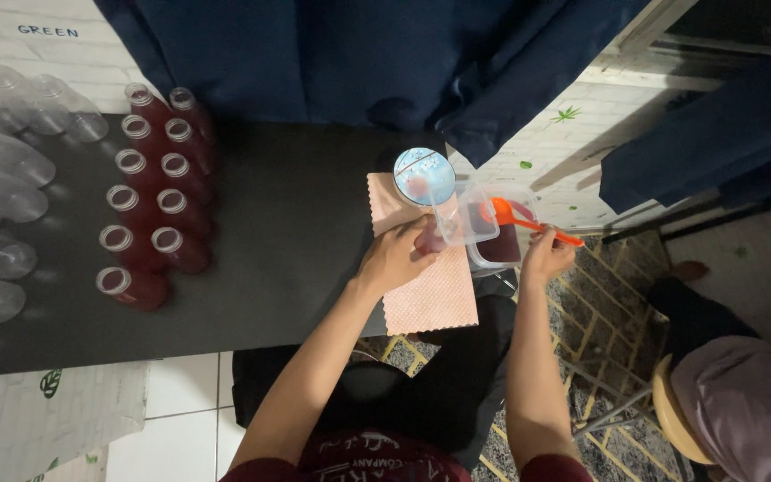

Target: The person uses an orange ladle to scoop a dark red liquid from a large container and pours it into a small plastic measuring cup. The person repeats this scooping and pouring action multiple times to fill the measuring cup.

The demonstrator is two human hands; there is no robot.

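My left hand [396, 256] grips a small clear bottle [427, 237] of red liquid that stands on a pink cloth [430, 295] at the black table's right edge. Over the bottle's mouth sits a clear funnel [463, 214]. My right hand [547, 254] holds the handle of an orange ladle [515, 216], whose bowl is over a clear container [503, 245] of dark red liquid just past the table edge. A round blue patterned lid [424, 175] lies at the cloth's far end.
Two rows of filled red bottles [153, 205] without caps stand on the black table [296, 223]. Empty clear bottles [2, 187] lie at the far left. Dark blue fabric [359, 54] hangs behind. Another person [742, 393] sits at the lower right.
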